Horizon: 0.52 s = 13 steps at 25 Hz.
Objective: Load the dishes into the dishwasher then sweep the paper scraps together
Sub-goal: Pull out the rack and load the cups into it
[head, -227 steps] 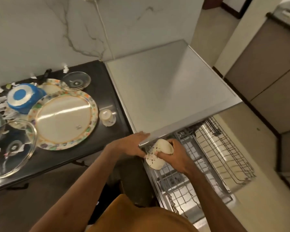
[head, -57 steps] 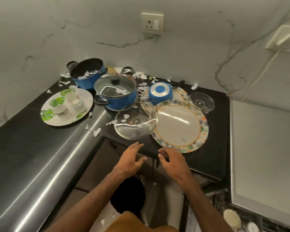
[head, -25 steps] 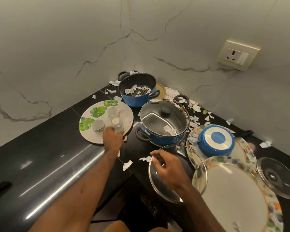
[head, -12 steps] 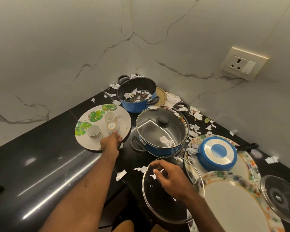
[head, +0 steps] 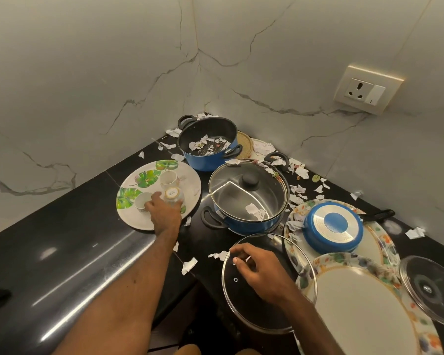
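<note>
Two cups (head: 168, 178) and an upturned glass (head: 174, 195) stand on the leaf plate (head: 136, 221), left of the worktop's (head: 62, 252) back corner. Left hand (head: 164, 213) grips the glass, fingers curled round its lower part. Right hand (head: 260, 271) lies over a lid (head: 254, 313) at the front edge, fingers loosely bent, holding nothing. Scraps (head: 296, 198) litter the back corner round the open pot (head: 208, 160) and the lidded pot (head: 246, 221); some lie inside the open pot.
</note>
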### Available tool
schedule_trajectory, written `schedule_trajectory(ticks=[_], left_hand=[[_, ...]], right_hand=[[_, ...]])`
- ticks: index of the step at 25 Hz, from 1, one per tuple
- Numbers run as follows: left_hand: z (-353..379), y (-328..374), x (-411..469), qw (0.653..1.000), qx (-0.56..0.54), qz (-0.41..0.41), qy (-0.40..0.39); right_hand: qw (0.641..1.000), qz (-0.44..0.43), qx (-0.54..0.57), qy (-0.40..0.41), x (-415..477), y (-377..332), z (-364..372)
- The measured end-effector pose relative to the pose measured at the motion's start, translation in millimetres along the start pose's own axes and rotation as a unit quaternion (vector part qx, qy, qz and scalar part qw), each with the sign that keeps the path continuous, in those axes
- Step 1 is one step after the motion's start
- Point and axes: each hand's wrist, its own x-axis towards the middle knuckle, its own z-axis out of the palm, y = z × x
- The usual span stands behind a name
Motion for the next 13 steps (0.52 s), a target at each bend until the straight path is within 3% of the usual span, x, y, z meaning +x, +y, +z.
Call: schedule_trajectory(ticks=[3,7,13], left_hand=[[-3,10,0,0.997,0.058,-0.011,-0.05],[-1,10,2,0.996,0.07,-0.023,-0.044],[-4,-7,1,0.998,0.027,0.048,-0.036]], right_hand=[[1.0,0.002,-0.006,-0.007,-6,2,2],[1.0,0.014,-0.016,-0.005,-14,7,1],[1.0,0.011,-0.016,0.001,-16,5,0]])
